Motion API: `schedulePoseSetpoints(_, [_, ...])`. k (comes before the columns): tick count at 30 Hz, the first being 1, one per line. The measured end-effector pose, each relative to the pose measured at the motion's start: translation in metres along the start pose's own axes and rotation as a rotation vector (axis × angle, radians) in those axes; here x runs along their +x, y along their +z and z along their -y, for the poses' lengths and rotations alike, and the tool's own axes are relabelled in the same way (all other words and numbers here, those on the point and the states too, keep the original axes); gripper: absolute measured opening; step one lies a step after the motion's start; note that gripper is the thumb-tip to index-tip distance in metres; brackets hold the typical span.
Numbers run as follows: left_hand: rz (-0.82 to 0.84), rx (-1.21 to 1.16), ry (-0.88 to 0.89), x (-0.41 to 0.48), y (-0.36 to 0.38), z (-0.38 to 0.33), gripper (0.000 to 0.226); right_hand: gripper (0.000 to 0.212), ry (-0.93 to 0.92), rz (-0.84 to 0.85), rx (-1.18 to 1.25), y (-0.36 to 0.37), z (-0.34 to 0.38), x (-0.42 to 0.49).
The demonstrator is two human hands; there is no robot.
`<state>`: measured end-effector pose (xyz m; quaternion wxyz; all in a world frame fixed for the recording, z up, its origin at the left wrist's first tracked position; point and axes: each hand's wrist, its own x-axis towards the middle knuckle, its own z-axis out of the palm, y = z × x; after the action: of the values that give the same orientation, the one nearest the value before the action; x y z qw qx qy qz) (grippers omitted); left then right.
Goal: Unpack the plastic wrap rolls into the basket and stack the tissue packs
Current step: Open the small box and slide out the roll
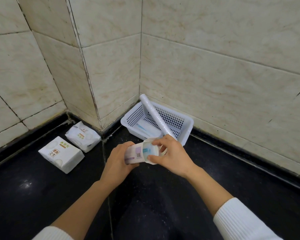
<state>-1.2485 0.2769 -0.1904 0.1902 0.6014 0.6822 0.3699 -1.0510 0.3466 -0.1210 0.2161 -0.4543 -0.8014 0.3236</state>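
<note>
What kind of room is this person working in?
Probably a kitchen or bathroom corner, though I can't be sure: stained beige marble-look wall tiles, a glossy black stone counter, and a white perforated plastic basket for household supplies.

The left hand (119, 161) wraps round the near end of the box (140, 154), hiding that end and most of the print; what shows is too small to read. The fingers of the right hand (171, 155) cover the box's open mouth, so what is inside cannot be made out. Beyond the hands, the roll (155, 115) has its lower end hidden behind the right hand. Both sleeves (239, 220) are cut off by the bottom edge.
</note>
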Motion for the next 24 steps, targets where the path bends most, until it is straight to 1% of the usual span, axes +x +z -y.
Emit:
schedulePoseSetpoints(2, [-0.046, 0.051, 0.044, 0.000, 0.000, -0.002, 0.065, 0.058, 0.028, -0.034, -0.020, 0.008, 0.000, 0.000])
schedulePoseSetpoints(3, [-0.067, 0.085, 0.060, 0.000, 0.001, -0.004, 0.065, 0.057, 0.052, -0.057, -0.021, 0.012, 0.001, 0.000])
schedulePoseSetpoints(4, [-0.087, 0.123, 0.070, 0.001, 0.001, -0.006, 0.066, 0.050, 0.081, -0.079, -0.022, 0.016, 0.002, 0.000])
schedulePoseSetpoints(5, [-0.106, 0.159, 0.079, 0.001, 0.002, -0.007, 0.067, 0.037, 0.113, -0.109, -0.013, 0.021, 0.004, 0.001])
schedulePoseSetpoints(6, [-0.125, 0.191, 0.096, 0.001, 0.003, -0.009, 0.067, 0.019, 0.154, -0.145, 0.023, 0.025, 0.006, 0.002])
schedulePoseSetpoints(7, [-0.136, 0.220, 0.120, 0.002, 0.004, -0.010, 0.067, 0.011, 0.202, -0.171, 0.082, 0.028, 0.008, 0.003])
schedulePoseSetpoints(8, [-0.140, 0.246, 0.144, 0.002, 0.005, -0.011, 0.066, 0.020, 0.237, -0.194, 0.149, 0.033, 0.008, 0.004])
schedulePoseSetpoints(9, [-0.139, 0.267, 0.161, 0.003, 0.006, -0.011, 0.065, 0.024, 0.269, -0.204, 0.203, 0.037, 0.007, 0.005])
schedulePoseSetpoints(10, [-0.138, 0.281, 0.169, 0.003, 0.006, -0.011, 0.064, 0.024, 0.293, -0.204, 0.222, 0.038, 0.006, 0.005])
schedulePoseSetpoints(12, [-0.136, 0.303, 0.177, 0.004, 0.006, -0.009, 0.063, 0.022, 0.323, -0.173, 0.235, 0.039, 0.005, 0.005])
schedulePoseSetpoints(15, [-0.113, 0.325, 0.162, 0.004, 0.006, -0.007, 0.064, 0.010, 0.329, -0.149, 0.366, 0.040, 0.001, 0.002])
schedulePoseSetpoints(16, [-0.106, 0.326, 0.148, 0.003, 0.007, -0.006, 0.065, 0.010, 0.340, -0.158, 0.413, 0.040, -0.001, 0.002])
schedulePoseSetpoints(19, [-0.085, 0.335, 0.073, 0.001, 0.008, -0.002, 0.064, 0.030, 0.399, -0.234, 0.533, 0.041, -0.009, 0.002])
schedulePoseSetpoints(21, [-0.070, 0.348, 0.029, 0.001, 0.009, 0.002, 0.063, 0.027, 0.473, -0.258, 0.621, 0.039, -0.015, 0.005])
schedulePoseSetpoints(24, [-0.061, 0.379, 0.047, 0.006, 0.014, 0.003, 0.060, 0.019, 0.555, -0.116, 0.664, 0.032, -0.020, 0.015])
